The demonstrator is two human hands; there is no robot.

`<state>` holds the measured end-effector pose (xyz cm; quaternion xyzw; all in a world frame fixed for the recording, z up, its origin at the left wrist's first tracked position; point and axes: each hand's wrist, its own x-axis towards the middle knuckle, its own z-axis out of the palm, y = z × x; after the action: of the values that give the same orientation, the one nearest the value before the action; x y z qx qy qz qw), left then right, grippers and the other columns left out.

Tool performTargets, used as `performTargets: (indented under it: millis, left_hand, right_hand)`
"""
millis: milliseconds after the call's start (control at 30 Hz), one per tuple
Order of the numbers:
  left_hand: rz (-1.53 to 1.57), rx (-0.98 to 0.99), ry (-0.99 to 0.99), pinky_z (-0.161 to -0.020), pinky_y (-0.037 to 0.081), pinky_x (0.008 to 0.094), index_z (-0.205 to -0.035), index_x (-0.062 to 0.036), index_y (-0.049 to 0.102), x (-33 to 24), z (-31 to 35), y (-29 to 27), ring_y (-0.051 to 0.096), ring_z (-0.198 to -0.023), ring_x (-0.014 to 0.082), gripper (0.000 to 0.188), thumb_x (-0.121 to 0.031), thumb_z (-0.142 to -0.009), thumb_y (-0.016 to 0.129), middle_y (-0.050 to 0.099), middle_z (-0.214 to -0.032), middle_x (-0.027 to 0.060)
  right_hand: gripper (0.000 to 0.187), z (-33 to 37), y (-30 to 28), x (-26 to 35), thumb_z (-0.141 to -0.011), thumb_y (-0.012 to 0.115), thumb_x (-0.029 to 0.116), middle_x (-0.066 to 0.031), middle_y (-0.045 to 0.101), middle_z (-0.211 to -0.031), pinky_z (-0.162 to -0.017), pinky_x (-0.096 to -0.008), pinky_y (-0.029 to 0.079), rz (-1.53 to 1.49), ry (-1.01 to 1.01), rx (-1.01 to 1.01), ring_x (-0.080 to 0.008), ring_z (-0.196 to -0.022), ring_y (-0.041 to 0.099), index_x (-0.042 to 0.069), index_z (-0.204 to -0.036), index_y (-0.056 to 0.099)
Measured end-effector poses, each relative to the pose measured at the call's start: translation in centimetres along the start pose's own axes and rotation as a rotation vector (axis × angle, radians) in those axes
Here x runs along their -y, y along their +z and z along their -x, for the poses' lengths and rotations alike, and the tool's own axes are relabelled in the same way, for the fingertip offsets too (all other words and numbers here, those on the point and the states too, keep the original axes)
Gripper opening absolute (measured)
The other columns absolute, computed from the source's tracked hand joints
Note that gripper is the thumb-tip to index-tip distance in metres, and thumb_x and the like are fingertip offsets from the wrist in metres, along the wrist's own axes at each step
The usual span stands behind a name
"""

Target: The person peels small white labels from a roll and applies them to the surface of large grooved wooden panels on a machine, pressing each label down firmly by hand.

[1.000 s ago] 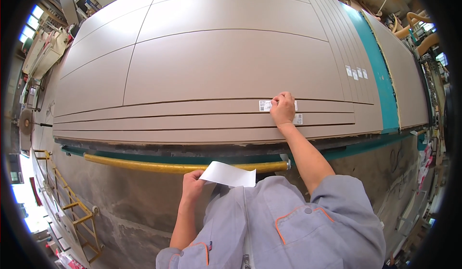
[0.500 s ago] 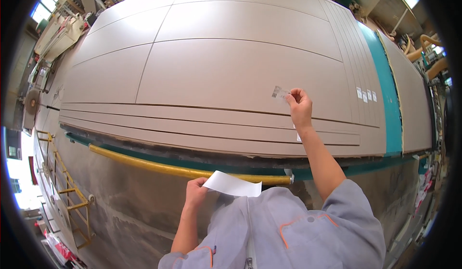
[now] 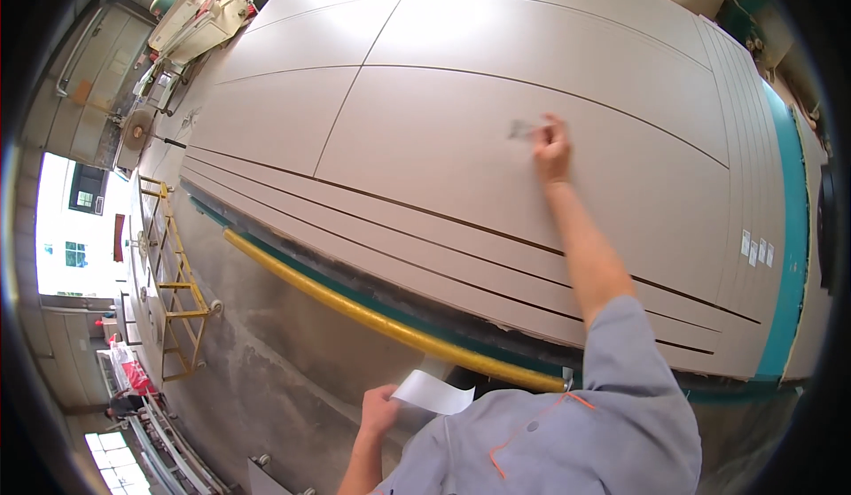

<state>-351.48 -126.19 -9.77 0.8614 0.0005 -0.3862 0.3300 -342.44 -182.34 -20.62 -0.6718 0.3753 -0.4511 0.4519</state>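
Observation:
A wide grey-beige board point(image 3: 461, 140), cut by dark lines into large panels and narrow strips, lies in front of me. My right hand point(image 3: 552, 151) is stretched out over one of the large panels. Its fingers pinch a small printed label point(image 3: 521, 130), smeared by motion; whether the label touches the panel I cannot tell. Close to my body, my left hand point(image 3: 378, 409) grips a curled strip of white paper point(image 3: 434, 393) by its left end. Several small white labels point(image 3: 746, 242) sit on the narrow strips at the right.
A yellow bar point(image 3: 390, 331) runs along the near side of the table, below the board's edge. Beyond the board's right end is a teal band point(image 3: 792, 229). At the left stand a yellow wheeled frame point(image 3: 177, 273) and a round fan point(image 3: 137, 129).
My view has turned to the left, so the board appears farther right and slanted. The right hand has reached farther over the large panel with the label. My left hand still holds the paper strip.

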Motion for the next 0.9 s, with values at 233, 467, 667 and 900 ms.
performTargets:
  millis: [233, 467, 667, 900]
  left_hand:
    - [0.078, -0.004, 0.018, -0.066, 0.049, 0.0291, -0.089, 0.0002, 0.073, 0.2, 0.2, 1.9, 0.062, -0.07, 0.0134, 0.022, -0.01, -0.074, 0.061, 0.069, -0.074, 0.0077]
    - [0.106, 0.016, 0.03, -0.065, 0.049, 0.0284, -0.089, -0.0006, 0.074, -2.8, 0.5, 2.5, 0.061, -0.069, 0.0136, 0.02, -0.004, -0.074, 0.061, 0.069, -0.075, 0.0067]
    - [0.113, -0.015, 0.02, -0.064, 0.049, 0.0274, -0.088, 0.0004, 0.073, -2.3, 1.8, 2.0, 0.061, -0.067, 0.0122, 0.02, -0.005, -0.072, 0.063, 0.068, -0.074, 0.0052]
    - [0.117, -0.01, -0.003, -0.065, 0.044, 0.0252, -0.083, 0.0016, 0.071, -2.5, 1.1, 1.9, 0.054, -0.068, 0.0076, 0.013, -0.01, -0.08, 0.068, 0.064, -0.071, -0.0009]
  right_hand:
    - [0.037, -4.2, -12.0, -0.2, -0.085, 0.055, 0.001, -0.0064, 0.061, -0.084, -0.074, -0.033, 0.05, 0.344, -0.147, 0.026, -0.02, -0.083, 0.057, 0.012, -0.119, 0.062]
    - [0.049, -3.4, -9.6, 4.6, -0.083, 0.06, 0.002, -0.0067, 0.061, -0.11, -0.097, -0.0396, 0.042, 0.674, -0.584, 0.812, -0.0275, -0.11, 0.052, 0.018, -0.129, 0.058]
    - [0.063, -1.3, -9.9, 3.9, -0.082, 0.062, 0.007, -0.0136, 0.051, -0.135, -0.108, -0.0444, 0.035, 0.668, -0.557, 0.541, -0.0318, -0.127, 0.045, 0.014, -0.141, 0.044]
    - [0.075, 3.8, -8.5, 3.2, -0.089, 0.057, 0.039, -0.0188, 0.028, -0.155, -0.119, -0.0441, 0.018, 0.869, -0.423, 0.658, -0.0336, -0.145, 0.022, -0.002, -0.146, 0.03]
